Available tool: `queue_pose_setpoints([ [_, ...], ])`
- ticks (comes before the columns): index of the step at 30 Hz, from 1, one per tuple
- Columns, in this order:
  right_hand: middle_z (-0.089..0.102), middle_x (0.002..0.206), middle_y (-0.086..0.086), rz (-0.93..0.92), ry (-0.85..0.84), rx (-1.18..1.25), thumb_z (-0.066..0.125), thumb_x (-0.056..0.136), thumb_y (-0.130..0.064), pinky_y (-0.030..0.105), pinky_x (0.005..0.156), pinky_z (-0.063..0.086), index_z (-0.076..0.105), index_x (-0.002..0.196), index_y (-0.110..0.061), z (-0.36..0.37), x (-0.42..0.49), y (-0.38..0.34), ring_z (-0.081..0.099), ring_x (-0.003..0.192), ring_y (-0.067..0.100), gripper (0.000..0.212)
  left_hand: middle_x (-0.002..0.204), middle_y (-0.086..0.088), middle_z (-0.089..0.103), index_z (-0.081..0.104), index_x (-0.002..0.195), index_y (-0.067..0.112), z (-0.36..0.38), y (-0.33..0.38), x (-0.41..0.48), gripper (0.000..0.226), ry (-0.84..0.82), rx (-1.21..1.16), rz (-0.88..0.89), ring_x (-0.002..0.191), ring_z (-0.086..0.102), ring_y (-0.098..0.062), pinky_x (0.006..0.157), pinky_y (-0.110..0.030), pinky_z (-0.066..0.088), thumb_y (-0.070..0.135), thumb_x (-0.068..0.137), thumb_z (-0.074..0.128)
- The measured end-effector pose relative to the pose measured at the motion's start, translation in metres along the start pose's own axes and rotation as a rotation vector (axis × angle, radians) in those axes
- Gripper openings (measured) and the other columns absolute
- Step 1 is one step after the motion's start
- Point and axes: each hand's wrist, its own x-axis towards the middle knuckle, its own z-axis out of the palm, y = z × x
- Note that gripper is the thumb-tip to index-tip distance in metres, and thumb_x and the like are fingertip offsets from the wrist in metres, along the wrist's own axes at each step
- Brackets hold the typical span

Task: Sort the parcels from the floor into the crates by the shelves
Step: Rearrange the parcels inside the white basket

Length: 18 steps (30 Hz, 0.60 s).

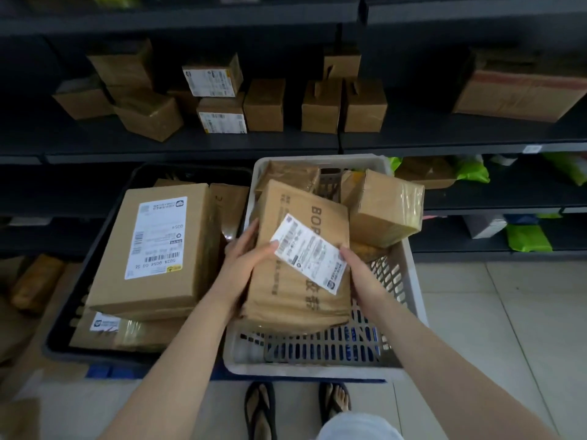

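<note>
Two crates stand side by side on the floor before the dark metal shelving [190,147]: a black plastic crate [68,315] at 9 o'clock and a pale grey slotted plastic crate [317,366] at centre, their walls touching or nearly so.

The black plastic crate holds at least three parcels: a large flat brown cardboard box with a white shipping label [149,249] on top, a taped flat parcel with a small white label [127,331] beneath it, and a brown box edge [230,204] at the 2 o'clock corner.

The grey crate holds four visible parcels. The long brown cardboard parcel printed with dark lettering [301,281] lies tilted in it, bearing a white label set askew. The left hand [247,252] is clamped on its left edge, thumb on the top face; the right hand [362,271] grips its right edge by the label. A tape-wrapped brown cube box [384,208] leans over the crate's 2 o'clock rim; a wrapped brown packet [292,176] and another partly hidden one lie at 12 o'clock.

The middle shelf carries roughly a dozen small brown cartons [263,104]. Green plastic mailer bags [527,238] lie on lower shelves at 3 o'clock. Two feet in dark flip-flop sandals [260,408] stand at 6 o'clock.
</note>
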Motion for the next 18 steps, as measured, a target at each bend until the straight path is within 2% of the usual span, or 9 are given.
queue_pose_setpoints([
  [2,0.069,0.118,0.002,-0.067,0.018,0.055,0.041,0.092,-0.061,0.048,0.106,0.041,0.065,0.119,-0.024,-0.003,0.003,-0.017,0.062,0.112,0.024,0.052,0.118,0.001,0.069,0.045,0.135,0.038,0.003,0.013,0.004,0.066,-0.084,-0.050,-0.007,0.102,0.069,-0.019,0.081,-0.037,0.055,0.034,0.074,0.071],
  [5,0.067,0.122,-0.001,-0.133,0.053,0.166,0.047,0.086,-0.066,0.048,0.110,0.035,0.066,0.115,-0.031,-0.007,0.007,-0.038,0.057,0.118,0.023,0.049,0.112,-0.003,0.071,0.047,0.138,0.021,0.009,0.023,0.011,0.065,-0.020,-0.221,-0.014,0.097,0.070,-0.017,0.078,-0.034,0.052,0.030,0.077,0.067],
  [7,0.072,0.110,0.000,-0.141,0.072,0.223,0.048,0.094,-0.049,0.045,0.107,0.040,0.071,0.099,-0.028,-0.005,0.010,-0.043,0.059,0.113,0.022,0.032,0.118,-0.008,0.067,0.046,0.139,0.021,0.013,0.027,0.013,0.067,0.044,-0.334,0.033,0.103,0.068,-0.023,0.082,-0.042,0.054,0.024,0.075,0.065],
  [8,0.073,0.104,0.001,-0.142,0.062,0.274,0.045,0.098,-0.039,0.043,0.105,0.043,0.072,0.094,-0.025,-0.001,0.010,-0.045,0.061,0.112,0.022,0.031,0.122,-0.009,0.065,0.044,0.140,0.023,0.016,0.031,0.012,0.071,0.079,-0.362,0.059,0.107,0.066,-0.026,0.087,-0.047,0.053,0.023,0.073,0.065],
  [10,0.071,0.103,0.004,-0.146,0.010,0.422,0.035,0.103,-0.028,0.041,0.101,0.046,0.069,0.096,-0.021,0.006,0.010,-0.048,0.060,0.112,0.023,0.035,0.126,-0.010,0.063,0.043,0.141,0.025,0.021,0.041,0.011,0.076,0.124,-0.359,0.145,0.113,0.062,-0.030,0.095,-0.052,0.049,0.021,0.069,0.068],
  [12,0.067,0.106,0.005,-0.122,-0.011,0.474,0.031,0.103,-0.022,0.038,0.093,0.049,0.064,0.104,-0.018,0.007,0.011,-0.048,0.060,0.105,0.021,0.033,0.127,-0.011,0.062,0.048,0.137,0.022,0.023,0.058,0.011,0.067,0.141,-0.319,0.254,0.115,0.061,-0.032,0.096,-0.054,0.048,0.018,0.072,0.065],
  [14,0.067,0.100,0.006,-0.073,0.009,0.318,0.038,0.101,-0.015,0.033,0.081,0.050,0.062,0.106,-0.013,0.007,0.014,-0.043,0.062,0.094,0.019,0.025,0.129,-0.013,0.060,0.046,0.138,0.018,0.021,0.080,0.012,0.063,0.135,-0.311,0.375,0.116,0.059,-0.032,0.096,-0.056,0.047,0.014,0.076,0.061],
  [16,0.067,0.094,0.005,0.011,0.046,-0.024,0.047,0.097,-0.014,0.028,0.068,0.046,0.062,0.101,-0.012,0.011,0.016,-0.031,0.060,0.084,0.016,0.016,0.131,-0.015,0.058,0.042,0.141,0.014,0.015,0.105,0.011,0.069,0.156,-0.320,0.473,0.117,0.059,-0.033,0.097,-0.056,0.047,0.012,0.075,0.062],
  [18,0.062,0.098,0.001,0.133,0.040,-0.286,0.057,0.093,-0.018,0.028,0.073,0.044,0.059,0.100,-0.014,0.013,0.024,-0.011,0.058,0.088,0.017,0.008,0.133,-0.017,0.057,0.038,0.143,0.011,0.004,0.125,0.010,0.080,0.228,-0.341,0.521,0.117,0.059,-0.034,0.097,-0.057,0.047,0.015,0.069,0.067],
])
